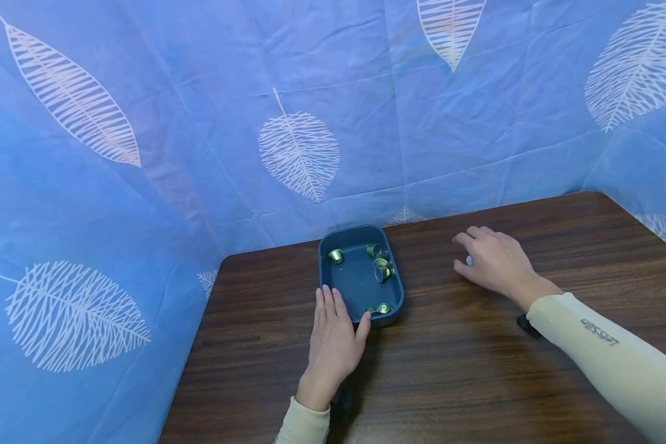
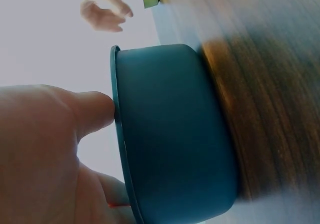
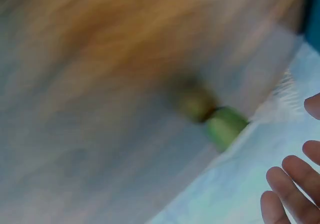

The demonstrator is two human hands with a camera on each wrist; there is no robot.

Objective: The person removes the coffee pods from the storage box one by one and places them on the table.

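A dark blue rounded rectangular tray [image 1: 355,290] stands on the table and holds several small shiny green-gold cups [image 1: 382,273]. At its near left corner rests my left hand [image 1: 333,339], fingers straight. In the left wrist view the thumb [image 2: 95,113] touches the tray's rim. My right hand [image 1: 496,259] hovers over the table to the right of the tray, fingers loosely spread and holding nothing. One small green cup [image 3: 227,128] stands on the tabletop near that hand, apart from the fingertips [image 3: 276,178]; the head view shows only a bit of it [image 1: 469,260].
The dark brown wooden table [image 1: 455,370] has rounded back corners. Behind it hangs a blue cloth [image 1: 366,154] with white leaf prints, close to the table's back edge. The surface is glossy and reflects the cup.
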